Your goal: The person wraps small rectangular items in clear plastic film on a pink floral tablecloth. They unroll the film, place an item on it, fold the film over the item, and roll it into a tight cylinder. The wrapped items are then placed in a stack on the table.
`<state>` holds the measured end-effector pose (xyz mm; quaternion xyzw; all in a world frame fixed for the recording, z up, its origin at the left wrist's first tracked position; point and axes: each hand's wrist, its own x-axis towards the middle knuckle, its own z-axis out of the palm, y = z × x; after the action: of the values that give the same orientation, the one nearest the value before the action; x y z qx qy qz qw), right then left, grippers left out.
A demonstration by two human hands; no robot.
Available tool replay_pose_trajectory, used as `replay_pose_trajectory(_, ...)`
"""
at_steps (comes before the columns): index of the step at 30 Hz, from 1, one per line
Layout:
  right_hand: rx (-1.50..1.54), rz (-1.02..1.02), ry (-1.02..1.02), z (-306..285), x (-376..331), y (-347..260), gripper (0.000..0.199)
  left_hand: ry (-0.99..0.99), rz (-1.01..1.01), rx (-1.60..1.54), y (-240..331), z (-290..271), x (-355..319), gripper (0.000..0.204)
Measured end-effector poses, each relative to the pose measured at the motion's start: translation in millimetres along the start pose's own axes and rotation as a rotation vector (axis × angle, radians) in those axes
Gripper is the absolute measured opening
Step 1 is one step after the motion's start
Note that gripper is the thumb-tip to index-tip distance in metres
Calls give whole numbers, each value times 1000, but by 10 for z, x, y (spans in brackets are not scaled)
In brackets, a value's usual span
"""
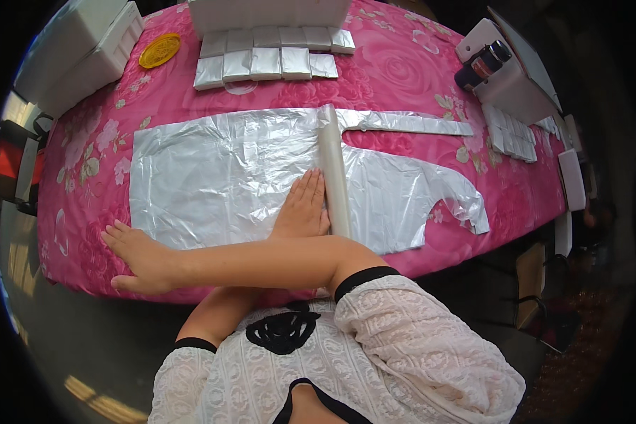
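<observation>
A thin, silvery plastic sheet (205,169) lies flat across the table, with a long strap and a curved cut-out at its right end. It looks like a disposable apron or a handled bag; I cannot tell which. Across it lies a pale grey tube (334,177). My left hand (304,205) rests flat on the sheet, fingers stretched out along the tube's left side. Crossing over my left arm, my right forearm reaches left. My right hand (145,259) is open with fingers spread, at the sheet's near left corner, holding nothing.
A pink flowered cloth (381,78) covers the table. Rows of folded silvery packets (265,63) sit at the back before a white box (268,14). White foam boxes (85,53) and a yellow dish (160,51) are back left; a dark flask (483,65) and more packets (509,134) stand right.
</observation>
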<state>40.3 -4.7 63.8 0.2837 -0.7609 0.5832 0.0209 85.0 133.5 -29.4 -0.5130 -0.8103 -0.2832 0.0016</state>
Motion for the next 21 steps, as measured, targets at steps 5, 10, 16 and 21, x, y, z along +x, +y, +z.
replay_pose_trajectory(5, -309, -90, 150, -1326, -1205, -70, 50, 200, 34, 27, -83, 56, -65, 62)
replay_pose_trajectory(10, -799, 276, 89, -2268, -2557, 105, 49, 245, 68, -293, 16, -241, -60, 55)
replay_pose_trajectory(16, -835, 256, -202, -2277, -2519, 270, 64, 348, -43, -259, -302, -962, -486, 50)
replay_pose_trajectory(21, -676, 25, -380, -1537, -1546, 377, 59, 434, -357, -232, -740, -1447, -1077, 42)
